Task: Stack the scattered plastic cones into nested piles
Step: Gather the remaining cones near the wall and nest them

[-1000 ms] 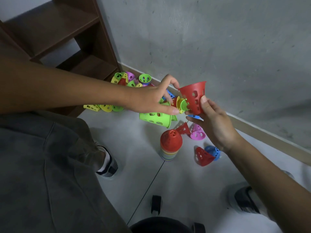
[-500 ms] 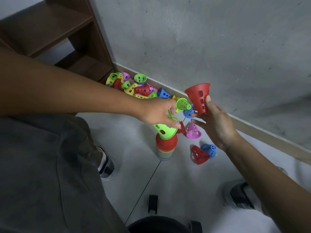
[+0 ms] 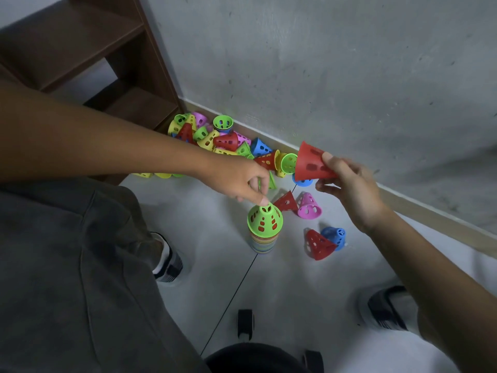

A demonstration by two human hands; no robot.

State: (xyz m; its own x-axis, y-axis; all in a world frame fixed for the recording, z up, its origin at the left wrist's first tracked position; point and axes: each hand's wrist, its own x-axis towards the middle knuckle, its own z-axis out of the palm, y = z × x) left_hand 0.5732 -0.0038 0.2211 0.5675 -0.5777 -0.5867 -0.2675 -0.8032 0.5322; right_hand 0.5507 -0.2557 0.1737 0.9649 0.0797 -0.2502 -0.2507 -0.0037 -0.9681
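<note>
A loose heap of cones (image 3: 215, 138) is seen against the wall by the shelf (image 3: 80, 49), well apart from the nested pile (image 3: 263, 238) standing upright on the floor (many left, task judged partway). A green cone (image 3: 265, 220) is seated on top of the pile; the left hand (image 3: 242, 181) touches its tip with fingers curled, nothing gripped. A red cone (image 3: 312, 164) is pinched by the right hand (image 3: 349, 189), held above the floor. Next, that cone must be turned wide end down and lowered over the green one.
</note>
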